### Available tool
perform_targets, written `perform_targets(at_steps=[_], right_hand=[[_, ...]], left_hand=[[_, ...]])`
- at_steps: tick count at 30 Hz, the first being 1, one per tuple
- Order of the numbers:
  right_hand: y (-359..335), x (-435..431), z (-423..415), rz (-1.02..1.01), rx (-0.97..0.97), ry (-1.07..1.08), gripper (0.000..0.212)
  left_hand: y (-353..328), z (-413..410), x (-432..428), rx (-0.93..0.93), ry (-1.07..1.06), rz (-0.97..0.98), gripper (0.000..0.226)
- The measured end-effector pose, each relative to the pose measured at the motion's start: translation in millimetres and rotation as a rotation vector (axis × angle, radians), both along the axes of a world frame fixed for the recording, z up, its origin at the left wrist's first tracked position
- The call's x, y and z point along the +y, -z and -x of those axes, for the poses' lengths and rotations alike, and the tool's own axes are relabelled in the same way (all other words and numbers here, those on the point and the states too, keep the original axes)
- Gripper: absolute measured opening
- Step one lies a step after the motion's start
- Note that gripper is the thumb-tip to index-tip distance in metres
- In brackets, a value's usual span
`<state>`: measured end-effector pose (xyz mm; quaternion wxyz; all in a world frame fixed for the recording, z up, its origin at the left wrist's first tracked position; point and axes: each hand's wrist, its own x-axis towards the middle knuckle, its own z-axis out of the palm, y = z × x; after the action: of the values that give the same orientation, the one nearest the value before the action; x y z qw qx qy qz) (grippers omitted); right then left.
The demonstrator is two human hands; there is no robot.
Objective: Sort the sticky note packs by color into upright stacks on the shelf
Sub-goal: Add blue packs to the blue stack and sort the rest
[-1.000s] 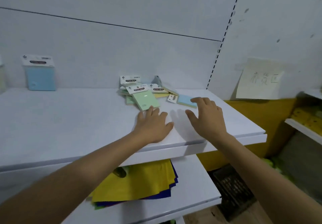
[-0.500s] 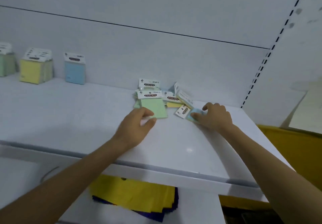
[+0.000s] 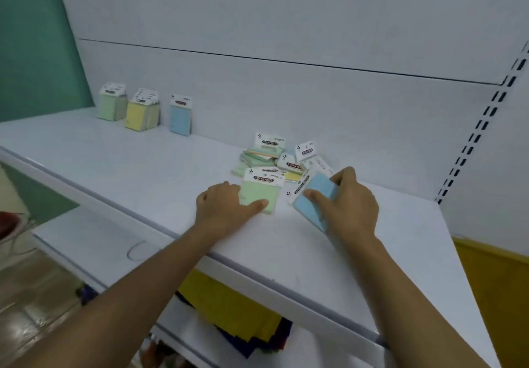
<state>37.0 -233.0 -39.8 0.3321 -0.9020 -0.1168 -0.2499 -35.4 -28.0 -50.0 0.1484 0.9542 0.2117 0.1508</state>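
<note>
A loose pile of sticky note packs (image 3: 269,154) lies on the white shelf (image 3: 120,167) against the back wall. My left hand (image 3: 226,206) grips a green pack (image 3: 262,193) at the pile's front, thumb on its lower edge. My right hand (image 3: 349,204) holds a blue pack (image 3: 316,196) tilted up off the shelf. At the far left stand three upright stacks: green (image 3: 110,104), yellow (image 3: 141,114) and blue (image 3: 180,115).
A lower shelf (image 3: 86,241) sticks out below, with yellow and dark blue sheets (image 3: 237,307) under the top shelf. A green wall (image 3: 37,38) is at the left, a slotted upright (image 3: 481,127) at the right, and a yellow panel (image 3: 495,287) low right.
My right hand has closed on the blue pack and lifted it off the shelf. My left hand has taken hold of the green pack. The view has swung left, showing the sorted stacks.
</note>
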Motion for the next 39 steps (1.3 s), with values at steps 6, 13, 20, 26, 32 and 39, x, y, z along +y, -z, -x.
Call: perform_targets(at_steps=[6, 13, 20, 26, 32, 39], right_hand=[[-1, 18, 6, -0.428, 0.106, -0.206, 0.043], [8, 29, 13, -0.404, 0.260, -0.293, 0.024], [13, 25, 11, -0.521, 0.287, -0.335, 0.022], [-2, 33, 14, -0.886, 0.543, -0.390, 0.007], [-42, 100, 29, -0.910, 0.484, -0.542, 0.013], [-56, 226, 50, -0.830, 0.577, -0.705, 0.008]], left_hand=[[-4, 9, 8, -0.243, 0.107, 0.663, 0.059], [-6, 16, 16, -0.534, 0.085, 0.849, 0.019], [-7, 15, 16, -0.610, 0.035, 0.875, 0.030], [-6, 10, 18, -0.679, -0.029, 0.897, 0.024], [-9, 14, 21, -0.735, -0.021, 1.104, 0.028], [-31, 58, 116, -0.763, -0.006, 1.060, 0.032]])
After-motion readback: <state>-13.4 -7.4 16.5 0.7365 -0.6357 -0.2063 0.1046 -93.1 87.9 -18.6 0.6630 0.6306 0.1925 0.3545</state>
